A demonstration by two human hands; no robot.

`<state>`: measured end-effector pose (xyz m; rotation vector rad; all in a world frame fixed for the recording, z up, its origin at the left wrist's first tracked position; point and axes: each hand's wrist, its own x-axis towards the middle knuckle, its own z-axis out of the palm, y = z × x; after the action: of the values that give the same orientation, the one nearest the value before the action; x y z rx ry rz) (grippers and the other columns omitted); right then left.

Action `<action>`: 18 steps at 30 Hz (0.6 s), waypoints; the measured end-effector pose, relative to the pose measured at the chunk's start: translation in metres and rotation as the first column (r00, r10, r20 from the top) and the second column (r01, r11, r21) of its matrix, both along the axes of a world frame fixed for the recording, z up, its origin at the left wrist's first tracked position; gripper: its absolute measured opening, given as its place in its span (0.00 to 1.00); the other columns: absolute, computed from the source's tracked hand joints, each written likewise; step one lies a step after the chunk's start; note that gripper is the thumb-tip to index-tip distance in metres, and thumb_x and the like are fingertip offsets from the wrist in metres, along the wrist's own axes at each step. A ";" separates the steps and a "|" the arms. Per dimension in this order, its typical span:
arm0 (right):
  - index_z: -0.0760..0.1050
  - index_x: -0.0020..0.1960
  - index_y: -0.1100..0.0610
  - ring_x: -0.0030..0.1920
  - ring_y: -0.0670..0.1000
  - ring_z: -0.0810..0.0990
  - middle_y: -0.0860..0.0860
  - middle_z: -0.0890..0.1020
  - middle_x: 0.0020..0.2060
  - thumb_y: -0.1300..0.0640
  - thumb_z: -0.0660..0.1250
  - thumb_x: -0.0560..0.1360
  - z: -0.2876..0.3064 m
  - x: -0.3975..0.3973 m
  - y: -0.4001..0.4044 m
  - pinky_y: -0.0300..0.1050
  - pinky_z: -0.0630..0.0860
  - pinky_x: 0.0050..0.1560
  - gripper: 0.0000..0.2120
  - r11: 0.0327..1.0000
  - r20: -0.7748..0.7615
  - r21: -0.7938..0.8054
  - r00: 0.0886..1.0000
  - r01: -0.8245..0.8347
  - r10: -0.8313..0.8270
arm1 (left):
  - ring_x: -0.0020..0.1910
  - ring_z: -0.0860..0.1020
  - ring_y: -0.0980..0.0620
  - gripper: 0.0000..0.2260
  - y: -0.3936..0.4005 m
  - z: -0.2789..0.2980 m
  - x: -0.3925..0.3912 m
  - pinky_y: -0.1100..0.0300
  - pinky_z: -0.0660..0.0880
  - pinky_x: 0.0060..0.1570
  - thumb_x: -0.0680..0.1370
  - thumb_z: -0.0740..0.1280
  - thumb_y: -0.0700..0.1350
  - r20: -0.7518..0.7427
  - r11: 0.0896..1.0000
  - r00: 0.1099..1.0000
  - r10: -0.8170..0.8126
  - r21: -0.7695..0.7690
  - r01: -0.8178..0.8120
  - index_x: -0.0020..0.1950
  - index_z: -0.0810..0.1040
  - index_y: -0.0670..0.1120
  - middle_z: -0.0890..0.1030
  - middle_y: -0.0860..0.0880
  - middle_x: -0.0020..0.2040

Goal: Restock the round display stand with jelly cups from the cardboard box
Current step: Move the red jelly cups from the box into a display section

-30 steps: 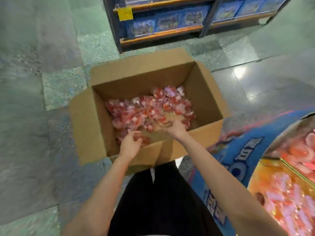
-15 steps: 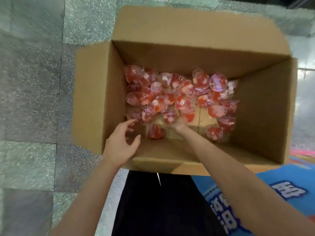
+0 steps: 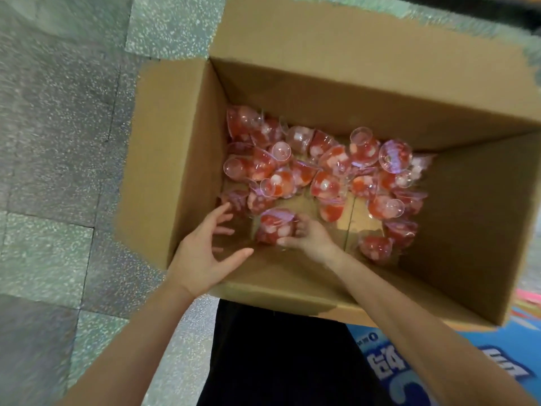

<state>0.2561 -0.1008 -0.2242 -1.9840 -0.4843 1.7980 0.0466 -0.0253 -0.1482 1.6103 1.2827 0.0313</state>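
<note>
Bare floor at the cardboard box's near wall, your right hand clamps a jelly cup, left hand spread beside it.

This looks like a shop floor, seen during restocking. An open brown cardboard shipping box sits on a polished, speckled grey stone-tile floor, the sort laid in retail aisles. The box holds a loose bulk load of many identical clear plastic cups of red jelly with white pieces, stock rather than household quantity. At the lower right edge lies a glossy blue printed promotional surface with large white lettering, typical of a store display
</note>
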 end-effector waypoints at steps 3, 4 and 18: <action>0.72 0.60 0.57 0.43 0.36 0.78 0.47 0.80 0.48 0.65 0.77 0.66 0.031 -0.015 0.001 0.25 0.72 0.44 0.25 0.991 -0.120 0.133 0.993 0.000 0.016 | 0.59 0.76 0.64 0.46 0.002 0.000 0.001 0.57 0.80 0.50 0.60 0.70 0.72 -0.009 0.999 0.999 -0.032 -0.004 0.032 0.75 0.61 0.58 0.75 0.58 0.65; 0.72 0.59 0.58 0.42 0.35 0.79 0.47 0.80 0.47 0.66 0.77 0.66 0.035 -0.022 0.002 0.25 0.72 0.45 0.25 0.985 -0.145 0.171 0.989 0.004 0.021 | 0.61 0.76 0.62 0.48 0.003 -0.001 0.001 0.55 0.79 0.53 0.59 0.69 0.75 -0.025 0.999 0.999 -0.046 0.001 0.046 0.75 0.61 0.58 0.75 0.57 0.65; 0.68 0.69 0.60 0.61 0.56 0.75 0.57 0.75 0.64 0.48 0.68 0.75 -0.025 0.002 0.049 0.49 0.74 0.62 0.26 0.816 -0.158 -0.309 0.820 0.488 -0.550 | 0.61 0.73 0.56 0.37 -0.005 -0.006 0.012 0.65 0.67 0.57 0.65 0.79 0.46 -0.187 0.969 0.969 0.162 0.217 -0.120 0.71 0.68 0.51 0.72 0.53 0.66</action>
<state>0.2577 -0.0516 -0.2488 -1.7762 0.3694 1.7530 0.0589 -0.0301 -0.1543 1.7268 1.5955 0.0911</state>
